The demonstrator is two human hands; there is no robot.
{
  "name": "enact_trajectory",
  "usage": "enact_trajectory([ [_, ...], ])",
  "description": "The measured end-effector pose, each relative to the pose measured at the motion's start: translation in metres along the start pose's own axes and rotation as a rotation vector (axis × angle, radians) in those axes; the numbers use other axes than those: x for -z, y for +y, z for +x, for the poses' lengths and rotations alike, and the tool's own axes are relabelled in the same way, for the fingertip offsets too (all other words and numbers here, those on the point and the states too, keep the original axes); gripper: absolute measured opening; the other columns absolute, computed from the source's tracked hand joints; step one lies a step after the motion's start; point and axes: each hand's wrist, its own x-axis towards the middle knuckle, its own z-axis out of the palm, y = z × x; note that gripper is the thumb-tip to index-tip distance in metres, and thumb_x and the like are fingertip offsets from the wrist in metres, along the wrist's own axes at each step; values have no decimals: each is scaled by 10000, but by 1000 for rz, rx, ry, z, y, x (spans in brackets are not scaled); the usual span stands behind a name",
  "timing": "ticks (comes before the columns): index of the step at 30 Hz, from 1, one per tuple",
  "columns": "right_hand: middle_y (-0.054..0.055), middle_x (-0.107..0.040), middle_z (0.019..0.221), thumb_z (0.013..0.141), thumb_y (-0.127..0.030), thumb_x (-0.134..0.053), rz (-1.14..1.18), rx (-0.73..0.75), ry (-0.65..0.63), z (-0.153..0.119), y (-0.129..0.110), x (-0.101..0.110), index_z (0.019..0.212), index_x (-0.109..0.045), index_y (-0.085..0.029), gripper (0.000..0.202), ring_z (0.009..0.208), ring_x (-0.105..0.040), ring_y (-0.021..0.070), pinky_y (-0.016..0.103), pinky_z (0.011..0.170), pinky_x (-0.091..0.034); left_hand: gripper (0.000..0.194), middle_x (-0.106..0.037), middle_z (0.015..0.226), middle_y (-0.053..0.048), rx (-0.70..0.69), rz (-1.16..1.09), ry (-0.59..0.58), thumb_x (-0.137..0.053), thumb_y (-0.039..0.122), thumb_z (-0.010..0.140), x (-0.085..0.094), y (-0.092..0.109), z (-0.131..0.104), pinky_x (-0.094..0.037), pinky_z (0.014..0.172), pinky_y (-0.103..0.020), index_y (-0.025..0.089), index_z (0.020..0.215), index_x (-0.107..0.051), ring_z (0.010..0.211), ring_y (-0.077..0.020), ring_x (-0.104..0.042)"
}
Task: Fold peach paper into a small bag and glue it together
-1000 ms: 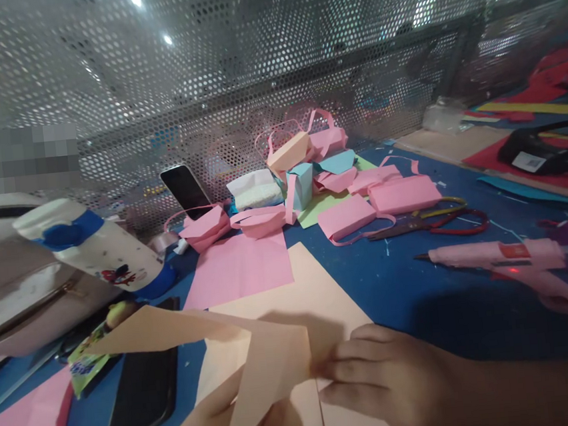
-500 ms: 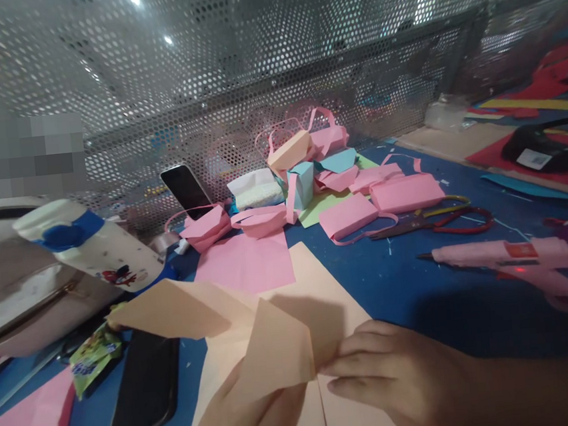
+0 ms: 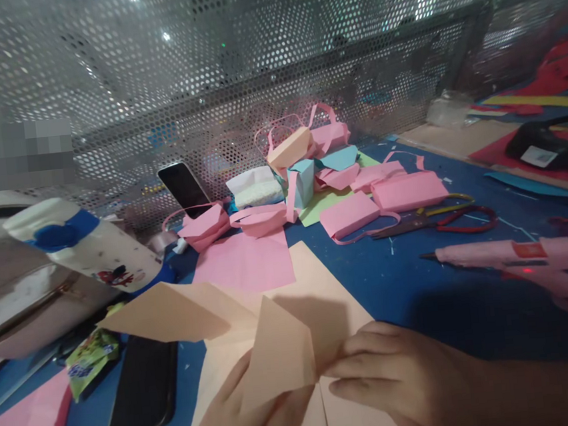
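Note:
A folded peach paper piece (image 3: 280, 350) stands up between my two hands, its flaps raised and a wide wing reaching out to the left. My left hand (image 3: 256, 413) is closed on its lower left side, with the fingertips partly hidden behind a flap. On the other side, my right hand (image 3: 389, 370) pinches the lower right edge, thumb and fingers together. Beneath lies a flat peach sheet (image 3: 320, 280) with a crease line near my hands. A pink sheet (image 3: 246, 263) lies just beyond it.
Small pink paper bags (image 3: 349, 217) cluster at the back. Pliers (image 3: 435, 222) and a pink glue gun (image 3: 514, 254) with a red light lie right. A black phone (image 3: 138, 394), a snack wrapper (image 3: 92, 359) and a tilted white bottle (image 3: 101, 247) are left. A perforated metal panel (image 3: 229, 64) rises behind.
Both hands keep their hold on the folded peach paper, which has barely moved. The view has shifted very slightly.

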Motion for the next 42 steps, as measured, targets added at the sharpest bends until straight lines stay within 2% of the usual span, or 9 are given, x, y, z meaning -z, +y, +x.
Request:
enact_trajectory([
  [6, 102, -662, 1310, 917, -101, -431, 8, -5, -9, 0, -1, 5, 1295, -608, -82, 417, 1129, -608, 233, 385, 970, -492, 404, -726, 1143, -85, -9, 61, -21, -359, 299, 1056, 1, 1, -2, -417, 1123, -419, 136, 1358, -572, 1174, -236, -612],
  [8, 104, -659, 1315, 924, -102, -426, 17, -8, -16, 0, -1, 4, 1302, -605, -86, 418, 1133, -606, 227, 379, 977, -490, 398, -721, 1159, -83, -12, 59, -28, -355, 274, 1056, 1, 0, -2, -407, 1128, -409, 131, 1358, -571, 1179, -231, -609],
  [15, 96, -674, 1294, 933, -108, -396, 1, -9, 51, -1, 0, -4, 1267, -627, -99, 406, 1105, -616, 231, 380, 963, -490, 390, -730, 1068, -83, -15, 80, -10, -355, 282, 1053, 0, 0, -2, -451, 1084, -394, 143, 1334, -588, 1149, -235, -621],
  [21, 120, -666, 1301, 933, -115, -412, 19, -7, 38, 0, -1, -1, 1297, -611, -98, 415, 1133, -610, 228, 388, 980, -497, 433, -729, 1070, -65, 0, 47, -34, -398, 444, 1029, 2, -1, 3, -433, 1086, -373, 161, 1288, -600, 1075, -218, -635],
  [27, 120, -660, 1310, 950, -108, -395, 28, -1, 35, 0, -1, -3, 1314, -603, -95, 419, 1131, -611, 225, 386, 985, -502, 267, -716, 1056, -52, 25, 44, -57, -435, 252, 985, -3, 3, 7, -461, 1018, -421, 199, 1154, -634, 956, -231, -634],
  [31, 110, -673, 1290, 953, -89, -392, 13, 9, 33, 2, -2, -1, 1290, -621, -90, 408, 1122, -620, 224, 378, 975, -511, 282, -689, 1099, -87, 24, 86, 7, -452, 327, 977, -8, 6, 7, -484, 949, -444, 185, 1156, -618, 960, -261, -599],
  [36, 98, -693, 1259, 978, -131, -395, 9, 2, -4, 6, -5, 3, 1252, -655, -125, 377, 1104, -647, 220, 358, 964, -525, 282, -670, 1030, -69, 62, 95, -134, -538, 243, 923, -2, 8, 8, -487, 867, -388, 214, 1202, -571, 880, -233, -568],
  [39, 111, -692, 1259, 999, -168, -376, -21, 13, -2, 6, -6, 3, 1254, -656, -126, 380, 1116, -650, 214, 350, 971, -524, 249, -661, 1042, -67, 57, 102, -158, -541, 221, 911, 3, 8, 9, -477, 861, -385, 202, 1157, -577, 876, -230, -567],
  [42, 92, -673, 1297, 1005, -188, -383, -54, 38, 9, 5, -7, 3, 1303, -625, -144, 386, 1153, -639, 201, 329, 988, -515, 226, -656, 1014, -57, 29, 71, -181, -528, 268, 927, 7, 8, 9, -478, 867, -393, 191, 1133, -579, 852, -225, -571],
])
